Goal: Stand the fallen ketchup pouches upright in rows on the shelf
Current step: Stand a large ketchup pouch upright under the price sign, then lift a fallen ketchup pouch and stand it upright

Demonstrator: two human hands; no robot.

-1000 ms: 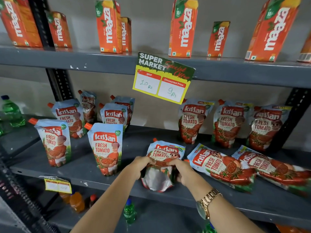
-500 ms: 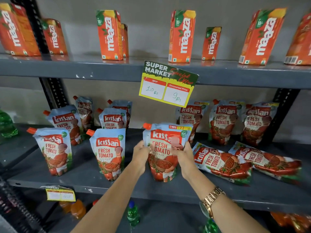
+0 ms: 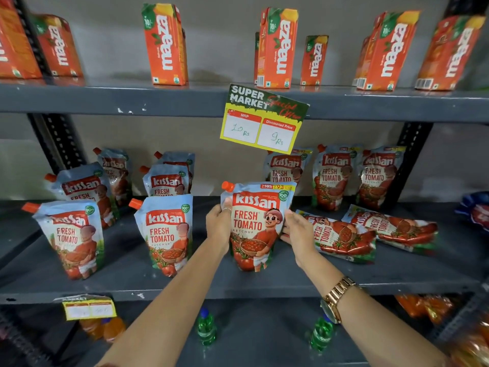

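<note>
Pouch (image 3: 255, 226) now upright, hands (image 3: 219, 225) steadying sides

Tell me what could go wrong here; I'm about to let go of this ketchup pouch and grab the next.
1. The held pouch, steadied by the left hand and right hand, may slump forward once released; it stands near the shelf's front edge.
2. Reaching for the two fallen pouches at its right, the right arm could knock it over.
</note>
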